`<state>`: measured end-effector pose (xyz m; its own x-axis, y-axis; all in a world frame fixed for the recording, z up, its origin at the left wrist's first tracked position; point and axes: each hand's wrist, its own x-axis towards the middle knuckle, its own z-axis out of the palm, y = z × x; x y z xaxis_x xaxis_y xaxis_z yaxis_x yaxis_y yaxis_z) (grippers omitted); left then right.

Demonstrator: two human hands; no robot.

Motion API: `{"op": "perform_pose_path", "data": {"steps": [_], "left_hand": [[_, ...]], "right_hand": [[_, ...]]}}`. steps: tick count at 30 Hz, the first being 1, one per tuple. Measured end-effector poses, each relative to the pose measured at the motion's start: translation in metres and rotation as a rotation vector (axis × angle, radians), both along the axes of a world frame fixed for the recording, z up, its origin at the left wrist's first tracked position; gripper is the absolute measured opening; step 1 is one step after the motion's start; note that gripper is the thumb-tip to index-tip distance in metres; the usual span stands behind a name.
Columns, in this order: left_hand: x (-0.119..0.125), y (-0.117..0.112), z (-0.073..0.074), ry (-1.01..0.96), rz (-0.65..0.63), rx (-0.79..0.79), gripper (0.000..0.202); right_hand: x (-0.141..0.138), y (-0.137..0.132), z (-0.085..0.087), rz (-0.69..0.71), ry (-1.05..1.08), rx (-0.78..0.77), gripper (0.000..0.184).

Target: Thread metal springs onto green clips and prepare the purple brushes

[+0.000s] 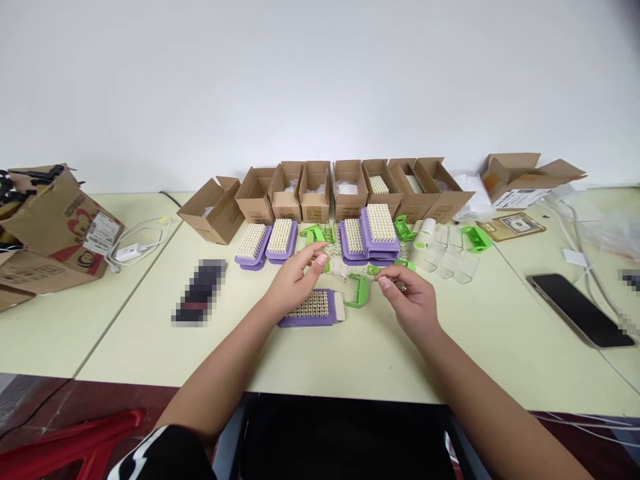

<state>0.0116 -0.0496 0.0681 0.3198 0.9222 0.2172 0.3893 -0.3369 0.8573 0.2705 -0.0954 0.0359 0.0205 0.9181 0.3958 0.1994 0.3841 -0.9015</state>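
My left hand (295, 283) hangs above a purple-based bristle brush (310, 315), with its thumb and fingertips close together; anything thin between them is too small to tell. My right hand (407, 301) pinches a small silver metal piece (401, 286) between its fingertips. A green plastic clip (358, 291) lies between my hands, beside the brush. Behind them are a tangle of fine wire coils (340, 269) and two pairs of similar brushes (267, 243) (373, 233), some stacked, with bristles up.
A row of open cardboard boxes (315, 192) stands along the wall. Clear plastic sleeves (450, 253) and green clips lie to the right. A phone (577, 310) sits at the right, a blurred dark object (200, 291) at the left, and larger cartons (60, 227) at the far left.
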Motion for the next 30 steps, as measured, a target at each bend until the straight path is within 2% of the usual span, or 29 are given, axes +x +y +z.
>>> {"op": "perform_pose_path", "data": {"steps": [4, 8, 12, 15, 19, 22, 26, 30], "left_hand": [[0.002, 0.003, -0.003, -0.288, -0.068, -0.155, 0.053], [0.004, 0.003, -0.001, -0.439, -0.035, -0.278, 0.051], [0.010, 0.000, -0.001, -0.601, -0.010, -0.388, 0.051], [0.015, -0.003, -0.003, -0.659, 0.040, -0.400, 0.044], [0.019, -0.005, -0.005, -0.651, 0.015, -0.404, 0.035], [0.019, -0.005, -0.007, -0.747, 0.036, -0.412, 0.032], [0.018, -0.002, -0.009, -0.920, 0.088, -0.433, 0.028], [0.018, 0.000, -0.008, -0.971, 0.176, -0.381, 0.026]], "right_hand": [[-0.009, -0.004, -0.001, 0.040, -0.042, 0.016, 0.015], [-0.017, -0.011, -0.006, -0.018, -0.015, 0.064, 0.010], [-0.023, -0.017, -0.008, -0.034, 0.016, 0.129, 0.012], [-0.026, -0.018, -0.010, -0.021, 0.036, 0.142, 0.015], [-0.027, -0.015, -0.017, -0.002, 0.015, 0.116, 0.016], [-0.025, -0.014, -0.022, 0.001, -0.033, 0.114, 0.018], [-0.023, -0.014, -0.023, 0.040, -0.149, 0.174, 0.019], [-0.024, -0.015, -0.018, 0.099, -0.303, 0.286, 0.019]]}}
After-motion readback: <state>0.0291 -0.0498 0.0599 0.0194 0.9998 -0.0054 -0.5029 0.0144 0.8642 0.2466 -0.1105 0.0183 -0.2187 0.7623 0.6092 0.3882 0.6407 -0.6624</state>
